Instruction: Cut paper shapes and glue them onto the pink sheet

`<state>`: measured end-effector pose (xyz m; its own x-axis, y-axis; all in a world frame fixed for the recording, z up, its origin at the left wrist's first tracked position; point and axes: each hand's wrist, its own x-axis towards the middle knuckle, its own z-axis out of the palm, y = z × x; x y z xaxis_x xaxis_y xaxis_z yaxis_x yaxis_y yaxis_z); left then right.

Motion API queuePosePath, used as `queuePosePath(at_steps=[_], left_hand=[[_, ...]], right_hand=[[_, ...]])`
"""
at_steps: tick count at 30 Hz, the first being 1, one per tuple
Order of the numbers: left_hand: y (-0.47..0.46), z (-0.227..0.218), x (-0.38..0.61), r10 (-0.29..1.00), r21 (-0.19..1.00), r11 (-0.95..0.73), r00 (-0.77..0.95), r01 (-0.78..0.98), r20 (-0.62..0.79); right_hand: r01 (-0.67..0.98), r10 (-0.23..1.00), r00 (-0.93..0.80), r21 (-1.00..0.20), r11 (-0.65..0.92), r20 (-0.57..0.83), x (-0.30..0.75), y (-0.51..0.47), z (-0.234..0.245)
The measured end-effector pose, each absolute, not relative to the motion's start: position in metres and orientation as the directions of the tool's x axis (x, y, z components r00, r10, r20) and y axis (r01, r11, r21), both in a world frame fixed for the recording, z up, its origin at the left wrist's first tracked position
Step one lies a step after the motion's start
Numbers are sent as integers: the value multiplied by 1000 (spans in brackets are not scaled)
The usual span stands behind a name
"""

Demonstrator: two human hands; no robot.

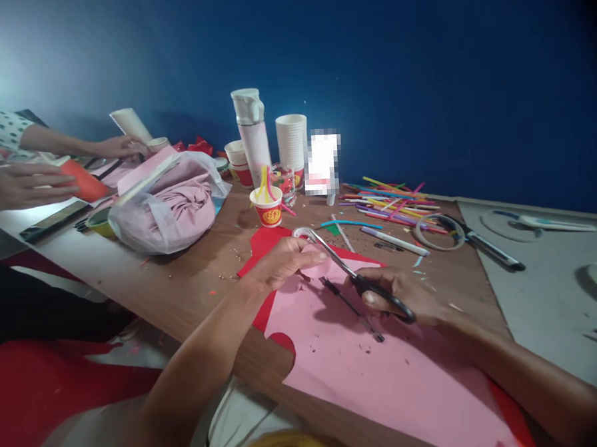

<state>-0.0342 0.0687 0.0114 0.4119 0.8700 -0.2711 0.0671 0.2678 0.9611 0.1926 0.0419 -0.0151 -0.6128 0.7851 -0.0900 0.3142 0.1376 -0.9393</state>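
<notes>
My right hand (405, 298) grips the black handles of a pair of scissors (345, 268), whose blades point up and left toward my left hand. My left hand (285, 261) is closed, pinching a small pink paper piece (323, 267) by the blade tips. Both hands hover over a large pink paper sheet (386, 372) lying on a red sheet (267, 242) on the wooden table (191, 282). A thin dark stick or pen (350, 307) lies on the pink sheet below the scissors.
A red paper cup with straws (268, 208), a white bottle (251, 132), stacked cups (292, 144), scattered coloured straws (392, 202), a tape ring (432, 233), a marker (394, 242) and a bagged pink cloth (170, 207) crowd the table. Another person's hands (26, 184) work at far left.
</notes>
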Motion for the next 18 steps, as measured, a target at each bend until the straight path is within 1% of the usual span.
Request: queuePosePath(at_steps=[3,8,12,15,18], left_hand=[[69,9,-35,864,962,269,428,50,-264],[70,9,-37,856,960,277,442,46,-268],[71,9,-36,854,951,304,428,49,-295],[72,9,-35,883,957,290,389,-9,-264],[73,7,-35,895,957,287,369,-42,-252]], right_hand=[[332,807,-585,-931,154,-75,191,41,-14],[381,808,-579,-912,150,-109,191,40,-11],[359,801,-591,-920,156,-95,192,41,-12],[333,788,-607,-933,137,-101,192,42,-12],[342,791,-602,-930,132,-109,192,43,-11]])
